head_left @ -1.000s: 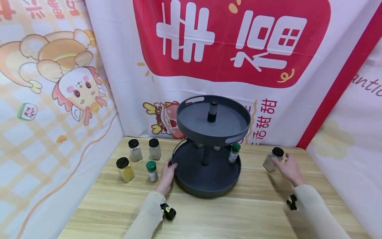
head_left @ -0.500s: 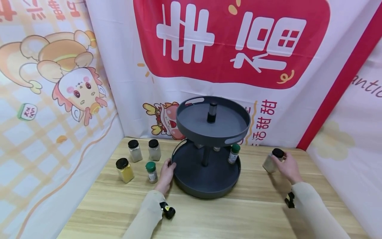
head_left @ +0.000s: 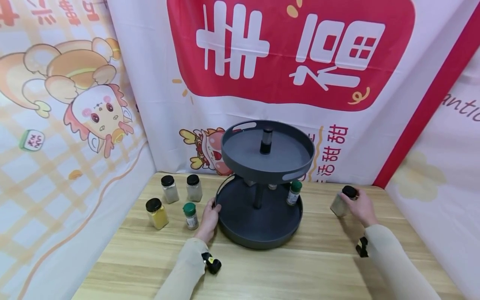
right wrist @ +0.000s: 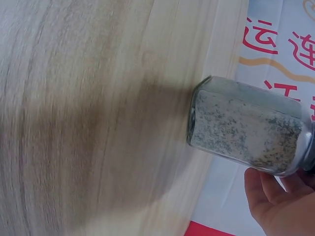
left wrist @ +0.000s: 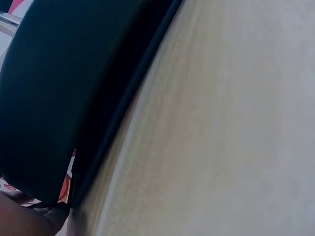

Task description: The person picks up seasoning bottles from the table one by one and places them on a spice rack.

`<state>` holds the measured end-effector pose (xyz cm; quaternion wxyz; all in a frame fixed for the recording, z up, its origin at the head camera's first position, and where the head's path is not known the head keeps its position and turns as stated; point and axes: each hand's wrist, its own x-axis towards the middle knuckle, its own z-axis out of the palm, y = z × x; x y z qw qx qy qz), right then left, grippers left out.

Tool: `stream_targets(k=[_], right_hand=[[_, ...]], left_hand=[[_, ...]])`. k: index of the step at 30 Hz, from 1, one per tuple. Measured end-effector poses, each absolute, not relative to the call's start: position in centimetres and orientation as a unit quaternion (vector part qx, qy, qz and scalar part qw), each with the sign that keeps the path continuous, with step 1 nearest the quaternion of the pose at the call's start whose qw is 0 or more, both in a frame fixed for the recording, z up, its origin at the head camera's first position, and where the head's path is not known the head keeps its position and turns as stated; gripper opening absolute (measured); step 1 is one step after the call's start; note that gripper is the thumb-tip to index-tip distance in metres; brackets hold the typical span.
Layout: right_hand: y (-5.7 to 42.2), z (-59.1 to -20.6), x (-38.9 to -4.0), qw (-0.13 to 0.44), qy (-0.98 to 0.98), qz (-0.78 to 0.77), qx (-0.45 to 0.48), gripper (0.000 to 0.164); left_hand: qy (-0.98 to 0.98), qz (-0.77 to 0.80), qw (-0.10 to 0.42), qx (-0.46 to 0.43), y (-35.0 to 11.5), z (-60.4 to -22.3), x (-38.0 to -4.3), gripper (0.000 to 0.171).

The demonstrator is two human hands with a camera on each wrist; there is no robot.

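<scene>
My left hand (head_left: 209, 217) grips the left rim of the lower tier of a dark grey two-tier round tray (head_left: 258, 242), thumb over the edge. The tray's dark wall (left wrist: 54, 93) fills the left of the left wrist view, the fingers at its lower end. Over at the right of the table, my right hand (head_left: 363, 208) holds a clear glass spice jar (head_left: 338, 206) by its black-lidded top. Greyish speckled seasoning fills most of this jar (right wrist: 246, 125) in the right wrist view, where its base is close to the wooden table. A green-capped spice bottle (head_left: 293, 193) stands on the lower tier.
Left of the tray stand two pale black-lidded jars (head_left: 170, 193), a yellow-filled jar (head_left: 159, 217) and another green-capped bottle (head_left: 191, 220). The upper tier (head_left: 243, 154) partly hides more containers behind the post. Printed cloth (head_left: 150, 83) hangs around the wooden table (head_left: 285, 275).
My right wrist has shifted slightly left, while the jar stays at nearly the same spot. My left hand keeps its grip on the tray, which has not visibly turned.
</scene>
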<state>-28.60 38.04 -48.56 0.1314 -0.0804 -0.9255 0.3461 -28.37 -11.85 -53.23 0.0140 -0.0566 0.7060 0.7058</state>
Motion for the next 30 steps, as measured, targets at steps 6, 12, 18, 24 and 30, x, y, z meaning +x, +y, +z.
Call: stream_targets(k=[6,12,18,24,30], right_hand=[[38.1,-49.2,-28.7,0.140,-0.919,0.356,-0.098,0.067],[37.9,-49.5,-28.8,0.164,-0.913,0.361,-0.099,0.062],[37.6,-49.7,-29.0,0.178,-0.908,0.366,-0.102,0.060],[37.6,-49.7,-28.9,0.165,-0.904,0.378,-0.112,0.063],[37.7,-49.7,-28.9,0.157,-0.907,0.375,-0.115,0.064]], left_hand=[[0.708,0.704,0.018,-0.061,-11.8,-53.2,-28.4,0.051],[0.706,0.705,0.022,-0.064,-11.9,-53.2,-28.2,0.053],[0.706,0.706,0.008,-0.056,-11.8,-53.3,-27.8,0.051],[0.698,0.714,-0.002,-0.047,-11.5,-53.4,-27.3,0.050],[0.698,0.714,-0.009,-0.054,-11.3,-53.4,-26.7,0.051]])
